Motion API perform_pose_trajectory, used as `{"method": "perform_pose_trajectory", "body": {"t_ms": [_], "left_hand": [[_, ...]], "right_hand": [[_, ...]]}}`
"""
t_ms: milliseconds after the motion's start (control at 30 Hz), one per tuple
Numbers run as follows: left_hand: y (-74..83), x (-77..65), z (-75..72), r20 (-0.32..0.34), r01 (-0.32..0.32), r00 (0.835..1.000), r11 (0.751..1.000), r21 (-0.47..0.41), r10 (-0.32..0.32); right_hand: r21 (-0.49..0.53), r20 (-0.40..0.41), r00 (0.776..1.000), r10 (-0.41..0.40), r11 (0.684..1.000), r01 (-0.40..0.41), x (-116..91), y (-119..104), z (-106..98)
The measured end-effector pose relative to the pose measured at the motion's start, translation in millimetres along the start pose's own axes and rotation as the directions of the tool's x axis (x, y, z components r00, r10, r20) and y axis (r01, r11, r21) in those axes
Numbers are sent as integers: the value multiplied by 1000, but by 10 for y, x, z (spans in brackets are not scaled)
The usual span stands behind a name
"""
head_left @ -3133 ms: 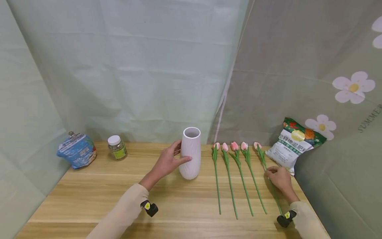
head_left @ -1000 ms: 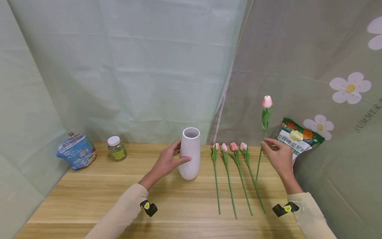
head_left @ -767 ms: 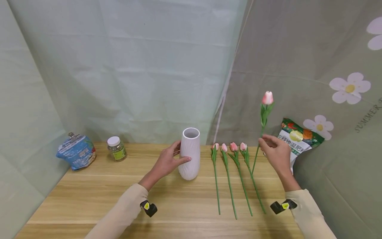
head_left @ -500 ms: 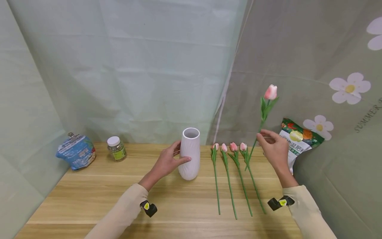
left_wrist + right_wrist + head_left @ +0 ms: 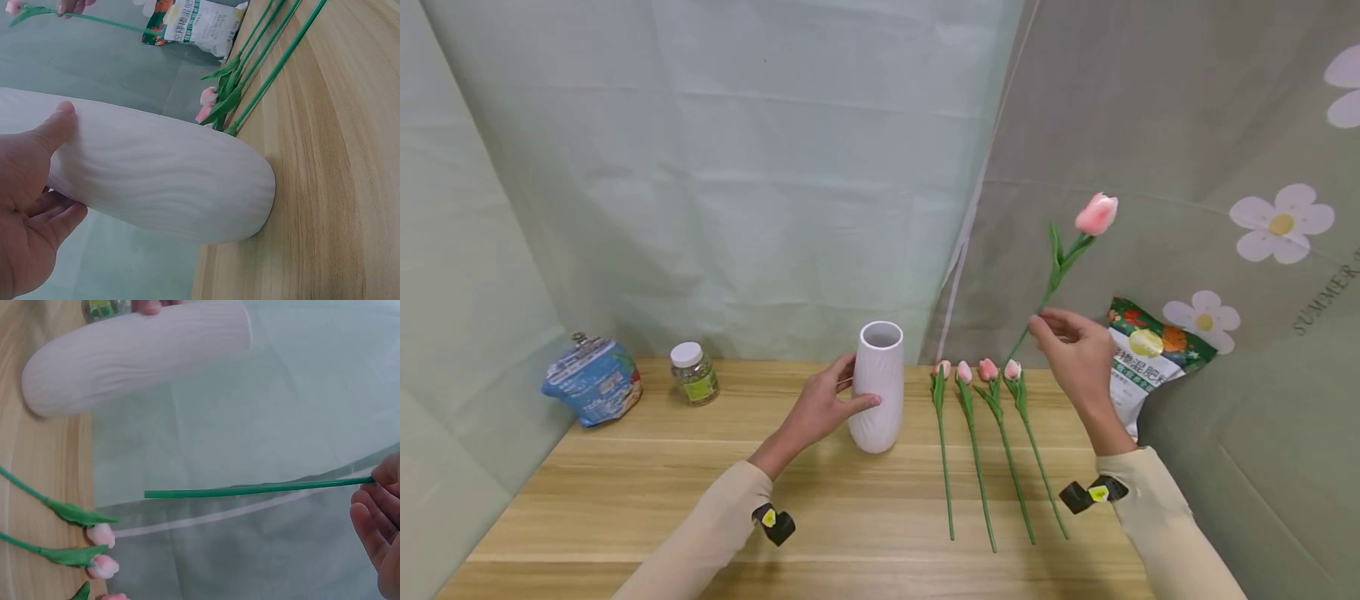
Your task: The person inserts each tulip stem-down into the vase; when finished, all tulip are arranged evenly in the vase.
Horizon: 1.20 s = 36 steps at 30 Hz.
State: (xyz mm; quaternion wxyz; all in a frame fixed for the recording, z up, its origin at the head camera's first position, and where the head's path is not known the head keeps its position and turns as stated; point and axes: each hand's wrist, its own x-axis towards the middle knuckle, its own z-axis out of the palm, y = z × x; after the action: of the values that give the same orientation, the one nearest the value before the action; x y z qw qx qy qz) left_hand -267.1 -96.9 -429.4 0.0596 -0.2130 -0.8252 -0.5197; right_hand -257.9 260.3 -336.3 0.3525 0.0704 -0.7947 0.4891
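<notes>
A tall white vase [image 5: 887, 421] with a rippled surface stands upright on the table. My left hand [image 5: 822, 408] holds it from the left side, thumb across the front and fingers behind. Up in the air at the right, my right hand [image 5: 1081, 354] pinches a pink tulip [image 5: 1057, 268] by its green stem. The bloom leans up and right, while the stem's lower end slants down toward the vase. In the right wrist view the bare stem end [image 5: 187, 493] is apart from the vase. Several more pink tulips [image 5: 973, 433] lie side by side right of the vase.
A white and green bag [image 5: 1138, 367] leans at the table's back right. At the back left stand a lidded jar [image 5: 696, 375] and a clipped blue bag [image 5: 597, 383]. Fabric sheets [image 5: 760, 183] hang behind the wooden table [image 5: 820, 533].
My right hand has picked the rightmost tulip off the table, raised it and brought it leftward, tilting its bloom to the right. The left hand and vase have stayed in place.
</notes>
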Motion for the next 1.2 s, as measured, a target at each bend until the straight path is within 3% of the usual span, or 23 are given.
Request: {"method": "perform_pose_trajectory", "body": {"t_ms": [233, 567, 1000, 1200], "left_hand": [[3, 1, 11, -8, -1, 1000, 1000, 4, 1], [-17, 6, 4, -3, -3, 1000, 1000, 12, 3], [-4, -2, 6, 1, 24, 1000, 1000, 6, -24], [-5, -4, 13, -5, 6, 1000, 1000, 4, -6]], "right_hand": [[83, -17, 1000, -13, 996, 14, 59, -132, 43], [162, -79, 993, -90, 982, 102, 142, -306, 79], [275, -175, 977, -125, 946, 170, 248, -539, 118], [311, -201, 969, -146, 928, 205, 284, -652, 164]]}}
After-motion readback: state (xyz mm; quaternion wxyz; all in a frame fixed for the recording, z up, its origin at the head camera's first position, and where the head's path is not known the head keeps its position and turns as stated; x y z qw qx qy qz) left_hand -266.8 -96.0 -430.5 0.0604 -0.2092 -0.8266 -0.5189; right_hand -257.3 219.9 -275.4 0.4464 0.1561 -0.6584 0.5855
